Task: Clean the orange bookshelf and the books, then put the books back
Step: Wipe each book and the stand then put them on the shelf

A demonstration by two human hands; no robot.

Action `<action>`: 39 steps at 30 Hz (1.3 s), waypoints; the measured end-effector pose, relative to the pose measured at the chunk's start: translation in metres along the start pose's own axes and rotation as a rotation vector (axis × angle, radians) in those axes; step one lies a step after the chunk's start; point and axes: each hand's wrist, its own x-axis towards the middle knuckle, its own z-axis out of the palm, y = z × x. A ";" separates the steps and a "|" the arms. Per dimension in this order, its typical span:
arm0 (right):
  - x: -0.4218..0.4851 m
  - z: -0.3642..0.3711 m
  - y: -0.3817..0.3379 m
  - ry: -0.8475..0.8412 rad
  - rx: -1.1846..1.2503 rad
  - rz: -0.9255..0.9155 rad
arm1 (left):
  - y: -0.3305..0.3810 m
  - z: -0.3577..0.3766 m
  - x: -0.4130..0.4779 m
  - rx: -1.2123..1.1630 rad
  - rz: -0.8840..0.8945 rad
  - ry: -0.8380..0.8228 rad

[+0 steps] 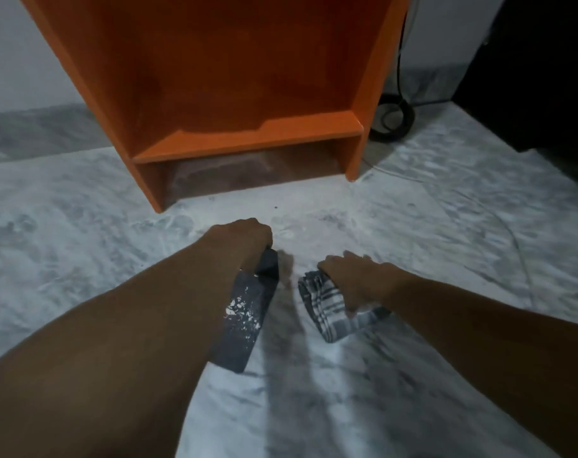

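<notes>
Now the left hand (244,239) is gripping the dark book (244,322) by the end nearest the orange bookshelf (248,137), and the book's long side is pointing at it. The right hand (353,279) is holding a checked cloth (320,302) in front of the bookshelf too, more to its right.

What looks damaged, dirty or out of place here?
The book that the left hand grips has white flecks on its dark cover, like scuffs or stuck dirt. The shelf shows a pale dusty film low on its back panel. Nothing else stands out.
</notes>
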 end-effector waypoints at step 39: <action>-0.134 -0.258 0.083 1.062 0.282 0.371 | 0.031 -0.175 -0.050 -0.668 -0.264 1.035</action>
